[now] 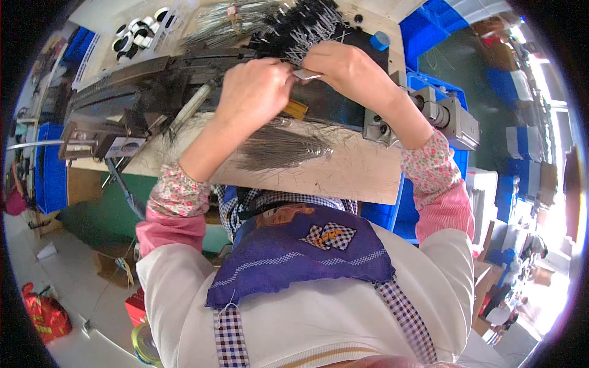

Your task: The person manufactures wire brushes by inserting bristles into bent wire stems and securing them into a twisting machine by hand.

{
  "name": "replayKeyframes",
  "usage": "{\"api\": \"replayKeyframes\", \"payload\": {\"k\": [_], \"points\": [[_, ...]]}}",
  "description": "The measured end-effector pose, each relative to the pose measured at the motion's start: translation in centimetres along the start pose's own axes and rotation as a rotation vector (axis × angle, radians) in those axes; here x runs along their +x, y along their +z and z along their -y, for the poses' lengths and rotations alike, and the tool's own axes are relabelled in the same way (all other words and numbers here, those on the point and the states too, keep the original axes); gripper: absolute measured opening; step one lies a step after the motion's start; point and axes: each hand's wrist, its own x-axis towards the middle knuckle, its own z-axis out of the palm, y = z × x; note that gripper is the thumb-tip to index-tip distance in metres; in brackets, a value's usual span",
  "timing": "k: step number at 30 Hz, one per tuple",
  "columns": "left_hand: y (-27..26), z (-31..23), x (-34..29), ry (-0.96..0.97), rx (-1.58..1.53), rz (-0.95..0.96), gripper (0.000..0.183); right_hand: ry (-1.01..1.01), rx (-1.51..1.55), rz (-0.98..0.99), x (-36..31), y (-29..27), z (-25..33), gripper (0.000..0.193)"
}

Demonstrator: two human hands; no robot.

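Observation:
My left hand (pixel 259 89) and my right hand (pixel 340 64) come close together over the dark work surface of a bench machine. Between them a small flat pale piece (pixel 308 75) sticks out from the fingers of my right hand, which are pinched round it. My left fingers are curled closed beside it; what they hold, if anything, is hidden. Just beyond the hands lies a heap of small black-bristled brushes (pixel 313 30) with twisted silvery wire stems. Nearer me, a loose bundle of thin dark wires (pixel 282 148) rests on the wooden bench (pixel 362 175).
A blue round cap (pixel 380 41) stands right of the brush heap. At the far left is a clear bin (pixel 173 24) with black and white round pieces. Long dark machine rails (pixel 123 83) run leftward. A grey motor (pixel 451 119) sits by my right forearm, with blue crates (pixel 429 34) beyond.

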Motion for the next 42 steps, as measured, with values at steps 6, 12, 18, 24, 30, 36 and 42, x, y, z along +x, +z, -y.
{"api": "replayKeyframes", "payload": {"k": [6,12,18,24,30,36,42], "points": [[-0.4,2.7,-2.9,0.126,-0.142,-0.589,0.009,0.045,0.214,-0.204,2.7,2.0,-0.1,0.016],[-1.6,0.9,-6.3,-0.727,-1.885,-0.196,0.041,0.241,0.275,-0.109,4.3,4.3,-0.3,0.021],[-0.9,-1.8,-5.3,-0.818,-1.820,0.008,0.028,0.225,0.277,-0.117,4.5,4.9,0.1,0.020],[1.3,0.8,-8.5,-0.752,-1.040,0.096,0.020,0.151,0.087,-0.172,4.2,4.0,1.5,0.017],[-2.2,12.1,-17.7,-1.241,-1.224,-0.559,0.043,0.383,0.049,-0.106,-2.6,6.3,4.8,0.020],[-2.3,12.5,-16.2,-1.160,-1.388,-0.655,0.028,0.541,-0.024,-0.031,-4.0,9.7,0.6,0.020],[-0.4,2.5,-11.1,-0.740,-1.263,-0.761,0.022,0.493,0.237,0.088,-6.2,0.5,4.9,0.024]]}}
